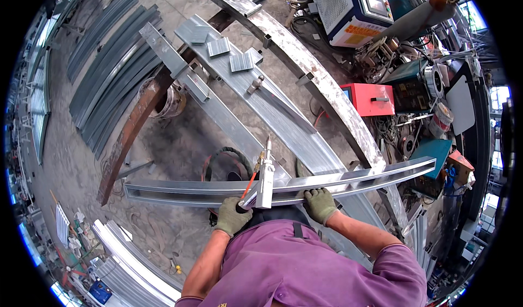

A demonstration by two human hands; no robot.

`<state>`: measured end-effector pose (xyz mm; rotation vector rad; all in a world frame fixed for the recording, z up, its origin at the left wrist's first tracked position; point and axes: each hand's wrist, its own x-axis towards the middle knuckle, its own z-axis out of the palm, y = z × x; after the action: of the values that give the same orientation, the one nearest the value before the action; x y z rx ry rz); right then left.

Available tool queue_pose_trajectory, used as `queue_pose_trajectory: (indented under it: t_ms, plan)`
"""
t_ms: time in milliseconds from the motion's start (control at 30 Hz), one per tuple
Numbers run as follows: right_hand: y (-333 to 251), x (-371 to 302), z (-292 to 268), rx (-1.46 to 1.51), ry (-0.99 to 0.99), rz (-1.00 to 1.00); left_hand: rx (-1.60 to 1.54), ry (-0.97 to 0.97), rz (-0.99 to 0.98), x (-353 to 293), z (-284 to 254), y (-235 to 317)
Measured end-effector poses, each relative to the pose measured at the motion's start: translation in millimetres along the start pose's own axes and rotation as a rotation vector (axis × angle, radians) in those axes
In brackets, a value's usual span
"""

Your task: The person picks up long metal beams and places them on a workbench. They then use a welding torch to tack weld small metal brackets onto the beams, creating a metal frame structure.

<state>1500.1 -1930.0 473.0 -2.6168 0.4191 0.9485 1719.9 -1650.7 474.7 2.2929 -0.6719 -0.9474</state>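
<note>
My left hand [233, 217], in a green-grey work glove, is closed round the grip of a white handheld welding gun [265, 184]. Its narrow brass-coloured nozzle points away from me, and an orange line runs along its side. Beneath the gun, a long, slightly curved shiny metal channel [180, 190] lies crosswise in front of my waist. My right hand [321, 204], gloved the same way, grips the channel's near edge just right of the gun; its thumb side is partly hidden.
Flat steel beams [261, 105] extend away under the channel, carrying short metal pieces [241, 62] and a hammer [255, 84]. Curved metal strips [114, 78] lie at far left near a bucket [168, 100]. At right stand a red box [370, 99], a white-and-blue machine [351, 13] and cables.
</note>
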Motion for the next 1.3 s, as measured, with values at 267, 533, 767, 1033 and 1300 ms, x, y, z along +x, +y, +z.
queue_pose_trajectory:
  t_ms: [267,533,767,1033,1300]
  plan:
    - [23.8,9.6,-16.3,0.149,-0.103,-0.017,-0.005,-0.045,0.016,1.3,-27.1,26.8]
    - [48.8,46.9,-36.0,0.332,-0.211,-0.009,0.041,-0.104,-0.047,27.9,-29.6,31.0]
    - [41.3,78.1,-66.9,0.345,-0.238,0.046,0.079,0.054,0.037,8.0,-26.5,0.4]
    - [0.4,15.3,-34.2,-0.068,0.040,-0.149,0.099,0.004,-0.133,-10.7,-52.4,-7.3]
    - [24.1,49.6,51.7,-0.257,0.572,-0.209,0.108,0.059,-0.100,-5.2,-32.6,-25.5]
